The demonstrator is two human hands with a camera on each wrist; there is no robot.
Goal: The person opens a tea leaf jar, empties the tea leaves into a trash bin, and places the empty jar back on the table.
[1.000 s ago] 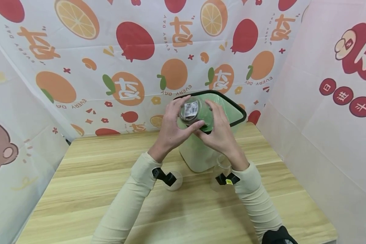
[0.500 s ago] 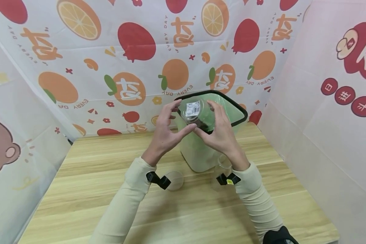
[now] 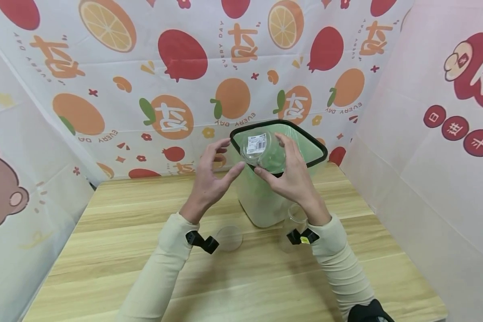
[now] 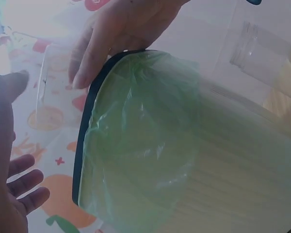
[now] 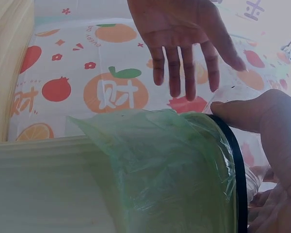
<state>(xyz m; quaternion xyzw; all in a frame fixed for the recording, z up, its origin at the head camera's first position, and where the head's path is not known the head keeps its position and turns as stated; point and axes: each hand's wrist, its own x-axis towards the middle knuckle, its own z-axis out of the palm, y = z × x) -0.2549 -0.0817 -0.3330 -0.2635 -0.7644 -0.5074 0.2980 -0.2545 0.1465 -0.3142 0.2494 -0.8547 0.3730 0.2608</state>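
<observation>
A clear plastic jar (image 3: 271, 154) with a white barcode label is tipped over the mouth of a pale bin (image 3: 261, 210) with a black rim. My right hand (image 3: 295, 174) grips the jar from the right side, its thumb underneath; the right wrist view shows that thumb (image 5: 242, 115) beside the bin rim. To the left of the jar, my left hand (image 3: 209, 179) is apart from it, fingers loosely bent and holding nothing. In the left wrist view the jar (image 4: 53, 87) looks see-through, and a green liner bag (image 4: 140, 131) folds over the bin's rim.
A clear round disc, perhaps a lid, (image 3: 230, 238) lies on the wooden table (image 3: 124, 250). Near my right wrist stands another clear jar (image 3: 295, 214), partly covered by the wrist camera. Behind the bin hangs a fruit-print cloth (image 3: 137, 112); a pale cloth (image 3: 398, 147) borders the right.
My left hand has let go of the jar and drawn away left and slightly down. Dark stuff visible in the jar earlier no longer shows. The right hand has barely moved.
</observation>
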